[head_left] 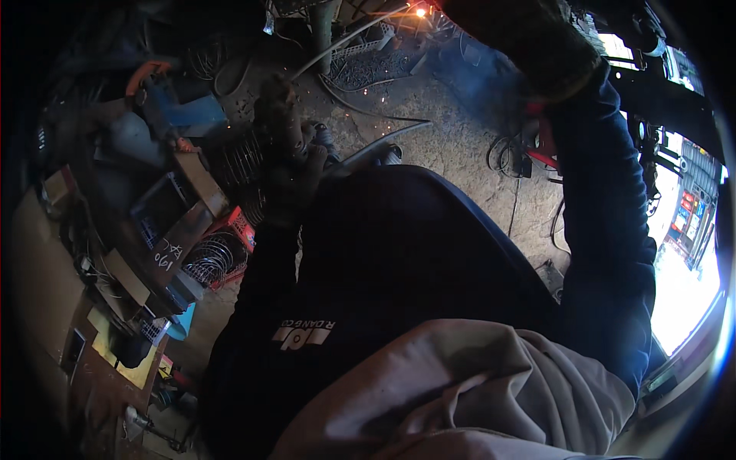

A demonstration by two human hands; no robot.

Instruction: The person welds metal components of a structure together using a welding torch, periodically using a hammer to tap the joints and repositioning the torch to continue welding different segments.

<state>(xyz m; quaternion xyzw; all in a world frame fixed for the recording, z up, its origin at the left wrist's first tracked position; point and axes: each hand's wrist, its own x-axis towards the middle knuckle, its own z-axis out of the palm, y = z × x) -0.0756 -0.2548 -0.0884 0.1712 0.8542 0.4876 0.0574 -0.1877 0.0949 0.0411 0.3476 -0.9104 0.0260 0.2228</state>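
One glowing spot [420, 12] at top centre suggests your hot work is under way, the remainder unclear, and I cannot tell how closed the grip of your right hand [510, 34], upper right, or left hand [297, 165], left of centre, is, nor what either holds.

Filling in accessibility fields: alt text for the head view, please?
A bright orange spark glows at the top edge beside the person's right hand, with bluish smoke below. The left hand is dim, its grip unclear; concrete floor and a red crate of shiny rings also show.
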